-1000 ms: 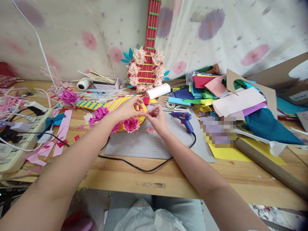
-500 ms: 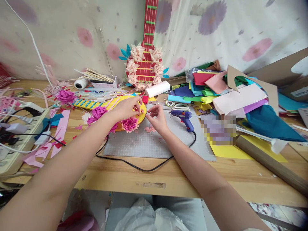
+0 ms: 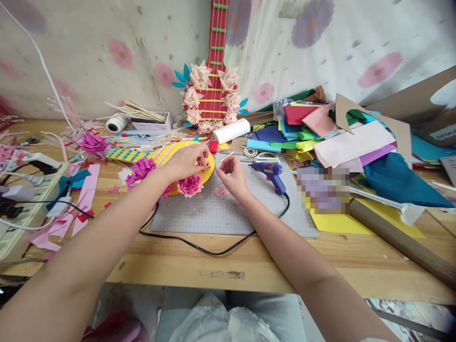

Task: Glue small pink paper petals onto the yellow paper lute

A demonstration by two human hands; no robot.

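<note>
A yellow paper guitar (image 3: 167, 154) lies on the grey cutting mat (image 3: 221, 213), with pink paper flowers (image 3: 189, 185) and magenta ones (image 3: 142, 167) on its body. My left hand (image 3: 187, 160) rests on the guitar's round body, fingers pinched on a small pink paper piece at its edge. My right hand (image 3: 231, 175) hovers just right of the guitar, fingers curled around a thin pale stick. Small pink petals (image 3: 220, 191) lie on the mat under it.
A blue glue gun (image 3: 270, 173) lies right of my right hand, its black cord looping over the table's front. A red paper guitar (image 3: 213, 90) leans on the wall. Coloured paper stacks (image 3: 320, 133) fill the right, a power strip (image 3: 32, 190) the left.
My hands have drawn apart and dropped lower. The left hand now presses down on the guitar body and the right has pulled back slightly with the stick.
</note>
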